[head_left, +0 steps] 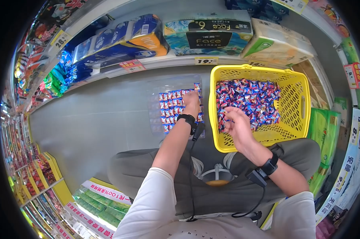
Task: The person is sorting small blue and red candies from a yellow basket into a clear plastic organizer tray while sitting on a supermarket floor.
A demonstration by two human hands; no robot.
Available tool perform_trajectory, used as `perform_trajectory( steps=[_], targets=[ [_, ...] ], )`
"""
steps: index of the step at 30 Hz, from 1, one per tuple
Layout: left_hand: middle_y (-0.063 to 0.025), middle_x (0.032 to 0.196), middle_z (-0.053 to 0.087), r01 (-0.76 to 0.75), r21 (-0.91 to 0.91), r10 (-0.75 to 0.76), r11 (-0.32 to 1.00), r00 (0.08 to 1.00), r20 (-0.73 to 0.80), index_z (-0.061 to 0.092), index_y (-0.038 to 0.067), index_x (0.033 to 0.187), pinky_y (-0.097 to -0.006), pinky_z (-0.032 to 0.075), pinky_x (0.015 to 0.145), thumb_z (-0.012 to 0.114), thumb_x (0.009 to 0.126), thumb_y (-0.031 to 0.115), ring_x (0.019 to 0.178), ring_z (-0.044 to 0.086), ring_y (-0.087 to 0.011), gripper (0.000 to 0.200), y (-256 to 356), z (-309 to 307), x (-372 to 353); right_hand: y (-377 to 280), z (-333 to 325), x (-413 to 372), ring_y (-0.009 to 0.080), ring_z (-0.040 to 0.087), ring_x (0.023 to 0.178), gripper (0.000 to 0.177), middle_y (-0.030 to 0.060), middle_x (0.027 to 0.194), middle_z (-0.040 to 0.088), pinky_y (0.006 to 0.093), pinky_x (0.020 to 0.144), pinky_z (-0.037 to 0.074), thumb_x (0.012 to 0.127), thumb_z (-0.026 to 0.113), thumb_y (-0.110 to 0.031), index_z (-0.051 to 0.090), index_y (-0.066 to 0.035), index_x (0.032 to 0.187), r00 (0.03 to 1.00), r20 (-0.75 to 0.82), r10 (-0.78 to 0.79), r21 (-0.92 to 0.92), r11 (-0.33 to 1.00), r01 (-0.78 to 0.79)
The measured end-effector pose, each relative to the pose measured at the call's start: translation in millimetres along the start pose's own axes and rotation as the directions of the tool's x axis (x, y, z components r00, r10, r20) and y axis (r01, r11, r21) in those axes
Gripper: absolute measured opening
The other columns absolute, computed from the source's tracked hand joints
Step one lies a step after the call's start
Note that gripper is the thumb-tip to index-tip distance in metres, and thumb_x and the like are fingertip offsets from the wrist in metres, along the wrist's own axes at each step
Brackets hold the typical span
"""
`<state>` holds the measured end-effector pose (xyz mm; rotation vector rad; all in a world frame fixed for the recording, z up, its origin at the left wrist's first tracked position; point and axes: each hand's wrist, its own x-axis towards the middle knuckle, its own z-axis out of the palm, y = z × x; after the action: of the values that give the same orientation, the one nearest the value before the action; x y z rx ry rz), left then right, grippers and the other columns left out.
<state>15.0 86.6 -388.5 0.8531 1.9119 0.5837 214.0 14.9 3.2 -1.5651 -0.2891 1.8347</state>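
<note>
Over the right part of a clear plastic box (153, 85) on the floor, my left hand (191, 100) has its fingers bent down and closed at the candies. Whatever they pinch is hidden under the hand. Small wrapped candies (170, 104) in blue, red and white stand in neat rows inside the box. My right hand (239, 125) is above the near left side of a yellow plastic basket (303, 104). Its thumb and fingers are curled together, and I cannot make out what is between them. A loose heap of the same wrapped candies (247, 97) fills much of the basket.
Shelves with tissue packs (207, 38) and price tags (206, 61) run along the far side. Green packs (325, 131) stand at the right, close to the basket. Snack shelves (36, 175) line the left. My crossed legs (140, 165) lie in front of the box and basket.
</note>
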Motion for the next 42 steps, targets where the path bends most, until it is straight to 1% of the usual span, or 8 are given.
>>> perform_trajectory(
  steps=[2, 4, 9, 13, 15, 24, 30, 42],
  targets=[
    [-0.0099, 0.097, 0.074, 0.033, 0.301, -0.008, 0.953, 0.997, -0.083, 0.072, 0.005, 0.102, -0.0381, 0.058, 0.069, 0.045, 0.102, 0.035, 0.084, 0.073, -0.0249, 0.040, -0.8, 4.3, 1.3, 1.6, -2.2, 4.0, 0.0063, 0.047, 0.061, 0.019, -0.0024, 0.076, 0.052, 0.0243, 0.056, 0.039, 0.088, 0.055, -0.009, 0.058, -0.006, 0.107, 1.000, -0.005, 0.014, -0.001, 1.000, -0.015],
    [-0.0080, 0.094, 0.075, 0.045, 0.293, -0.017, 0.955, 0.995, -0.096, 0.073, 0.005, 0.096, -0.0379, 0.058, 0.075, 0.045, 0.102, 0.030, 0.084, 0.072, -0.0269, 0.039, 6.2, 3.9, -0.2, 3.2, -2.7, 3.4, 0.0062, 0.047, 0.061, 0.018, -0.0024, 0.076, 0.052, 0.0243, 0.056, 0.039, 0.088, 0.055, -0.009, 0.058, -0.006, 0.106, 1.000, 0.000, 0.023, -0.002, 1.000, -0.023],
    [-0.0153, 0.093, 0.073, 0.270, -0.133, -0.294, 0.954, 0.931, -0.218, 0.076, 0.004, 0.093, -0.0398, 0.055, 0.081, 0.066, 0.089, 0.028, 0.085, 0.072, -0.0311, 0.026, 87.2, -31.1, -65.7, 4.3, -2.5, 3.2, 0.0055, 0.046, 0.060, 0.017, -0.0028, 0.076, 0.052, 0.0236, 0.056, 0.039, 0.089, 0.054, -0.008, 0.058, -0.006, 0.105, 0.999, 0.011, 0.037, -0.002, 0.999, -0.037],
    [-0.0186, 0.096, 0.072, 0.180, 0.005, -0.175, 0.984, 0.964, -0.199, 0.075, 0.004, 0.097, -0.0403, 0.053, 0.084, 0.071, 0.084, 0.028, 0.089, 0.070, -0.0340, 0.028, 95.6, -44.6, -83.7, 4.1, -2.5, 1.4, 0.0052, 0.046, 0.060, 0.017, -0.0032, 0.075, 0.051, 0.0232, 0.056, 0.039, 0.088, 0.055, -0.008, 0.058, -0.006, 0.105, 0.999, 0.020, 0.032, 0.011, 0.999, -0.032],
    [-0.0202, 0.098, 0.071, -0.059, 0.163, 0.106, 0.985, 0.948, -0.300, 0.073, 0.004, 0.105, -0.0418, 0.053, 0.086, 0.070, 0.083, 0.024, 0.093, 0.069, -0.0361, 0.029, 99.6, -49.3, -93.4, 4.5, -2.7, 0.9, 0.0051, 0.046, 0.060, 0.017, -0.0033, 0.075, 0.051, 0.0230, 0.055, 0.038, 0.088, 0.054, -0.008, 0.058, -0.007, 0.105, 1.000, 0.012, 0.029, -0.011, 1.000, -0.029],
    [-0.0264, 0.110, 0.066, -0.110, 0.258, 0.129, 0.960, 0.990, -0.057, 0.064, 0.005, 0.125, -0.0443, 0.050, 0.094, 0.061, 0.082, 0.018, 0.104, 0.065, -0.0390, 0.045, 130.2, -60.7, -97.6, 6.3, -5.3, 2.7, 0.0044, 0.046, 0.059, 0.017, -0.0034, 0.074, 0.052, 0.0227, 0.054, 0.038, 0.088, 0.053, -0.007, 0.059, -0.006, 0.104, 1.000, 0.005, 0.021, -0.014, 1.000, -0.021],
    [-0.0270, 0.109, 0.066, -0.096, 0.254, 0.136, 0.963, 0.980, -0.146, 0.062, 0.005, 0.126, -0.0430, 0.051, 0.093, 0.060, 0.081, 0.018, 0.104, 0.065, -0.0381, 0.048, 132.9, -58.7, -100.4, 10.5, -7.7, 3.7, 0.0041, 0.046, 0.058, 0.016, -0.0036, 0.073, 0.052, 0.0223, 0.052, 0.038, 0.089, 0.053, -0.007, 0.060, -0.006, 0.103, 1.000, 0.001, 0.008, -0.031, 0.999, -0.008],
    [-0.0260, 0.104, 0.068, -0.058, 0.117, 0.065, 0.992, 0.996, -0.063, 0.062, 0.004, 0.127, -0.0419, 0.052, 0.089, 0.064, 0.079, 0.022, 0.098, 0.068, -0.0375, 0.052, 119.0, -64.2, -92.9, 14.7, -12.3, 10.5, 0.0048, 0.046, 0.057, 0.019, -0.0029, 0.071, 0.051, 0.0221, 0.051, 0.038, 0.087, 0.054, -0.008, 0.058, -0.004, 0.105, 1.000, 0.023, -0.021, -0.057, 0.998, 0.023]
  ],
)
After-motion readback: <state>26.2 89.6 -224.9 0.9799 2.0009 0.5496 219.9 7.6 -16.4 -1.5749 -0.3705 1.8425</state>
